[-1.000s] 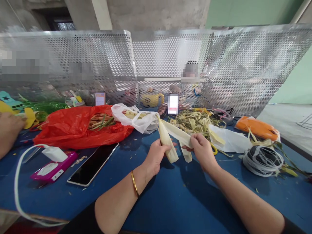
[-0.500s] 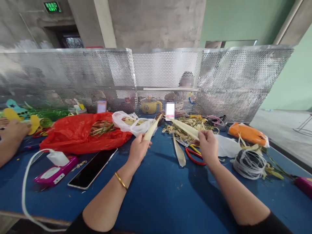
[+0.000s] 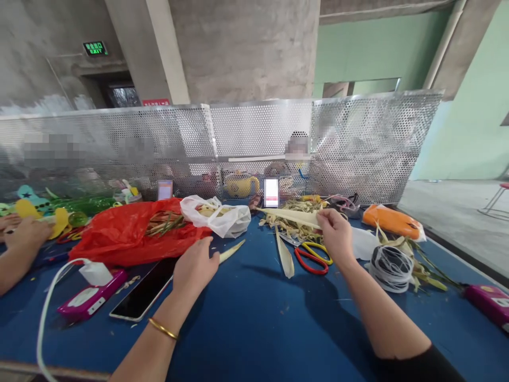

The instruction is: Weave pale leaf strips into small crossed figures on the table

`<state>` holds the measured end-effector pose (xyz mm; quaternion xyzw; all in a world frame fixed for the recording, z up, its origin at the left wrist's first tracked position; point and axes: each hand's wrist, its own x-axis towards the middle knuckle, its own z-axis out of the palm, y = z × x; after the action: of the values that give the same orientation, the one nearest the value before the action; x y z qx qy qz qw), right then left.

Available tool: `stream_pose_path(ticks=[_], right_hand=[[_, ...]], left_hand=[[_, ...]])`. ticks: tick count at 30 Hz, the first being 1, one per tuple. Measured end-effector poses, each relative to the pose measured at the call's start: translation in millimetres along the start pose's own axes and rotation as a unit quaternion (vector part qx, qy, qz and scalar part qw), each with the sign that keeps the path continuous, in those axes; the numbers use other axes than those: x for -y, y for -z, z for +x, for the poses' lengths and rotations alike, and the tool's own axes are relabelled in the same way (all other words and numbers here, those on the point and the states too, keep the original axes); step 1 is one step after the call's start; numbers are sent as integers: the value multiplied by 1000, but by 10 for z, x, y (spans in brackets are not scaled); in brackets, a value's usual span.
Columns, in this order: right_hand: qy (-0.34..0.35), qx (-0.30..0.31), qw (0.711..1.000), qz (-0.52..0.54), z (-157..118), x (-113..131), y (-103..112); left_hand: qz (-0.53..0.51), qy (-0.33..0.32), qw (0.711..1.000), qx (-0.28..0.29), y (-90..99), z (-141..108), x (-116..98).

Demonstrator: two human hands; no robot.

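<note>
Pinching a pale husk strip (image 3: 292,215) with the right hand (image 3: 334,233), pointing it leftward over the husk pile (image 3: 287,229). Holding the left hand (image 3: 196,268) well apart, palm down, low over the bench (image 3: 246,329), a smaller husk piece (image 3: 233,251) at the thumb; cannot tell whether gripping it.

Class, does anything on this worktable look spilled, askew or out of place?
Just untidiness: dry, husk-like strips sprawl in a loose heap beside the right hand, and pale scraps litter the blue table beside the black phone. No damage is evident.
</note>
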<state>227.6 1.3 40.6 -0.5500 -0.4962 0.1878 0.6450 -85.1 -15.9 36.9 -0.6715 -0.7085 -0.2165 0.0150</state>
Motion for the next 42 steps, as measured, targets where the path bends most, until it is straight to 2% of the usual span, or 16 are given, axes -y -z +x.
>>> stream_pose_path(ticks=[3,5,6,8,11,12,13,16,18,20,23,26,32,34,38,42], right_hand=[[31,66,997,12,-23,50,-2],[50,138,989,3,-47,79,-3],[55,180,982,-4,-61,93,-5],[60,250,966,-23,-92,122,-15],[49,275,960,-31,-139,162,-54],[35,262,964,-16,-155,172,-75],[11,243,970,7,-171,179,-101],[-95,191,974,73,-236,181,-199],[-147,197,966,86,-295,160,-271],[-153,209,962,85,-356,120,-333],[-115,189,972,75,-416,56,-377],[-82,200,976,34,-436,41,-374],[-76,341,937,-8,-514,106,-402],[-55,335,941,-12,-533,98,-412],[-37,276,960,4,-516,72,-403],[-58,284,957,21,-477,76,-389]], left_hand=[[-87,-89,984,-127,130,-11,-287],[-174,-153,964,-132,178,27,-523],[-210,-174,958,-93,179,53,-637],[-262,-185,947,37,125,106,-827],[-331,-206,891,231,-62,135,-978],[-355,-188,877,266,-137,123,-997],[-389,-154,867,271,-211,101,-1008],[-514,-28,831,211,-404,-13,-1023],[-589,43,779,208,-492,-100,-1042],[-633,77,740,216,-542,-174,-1070],[-654,91,702,268,-552,-232,-1099],[-657,85,698,273,-519,-217,-1090],[-687,82,706,152,-484,-119,-1031],[-682,86,712,144,-477,-109,-1022],[-658,94,728,167,-459,-109,-1018],[-658,97,722,191,-457,-109,-1016]])
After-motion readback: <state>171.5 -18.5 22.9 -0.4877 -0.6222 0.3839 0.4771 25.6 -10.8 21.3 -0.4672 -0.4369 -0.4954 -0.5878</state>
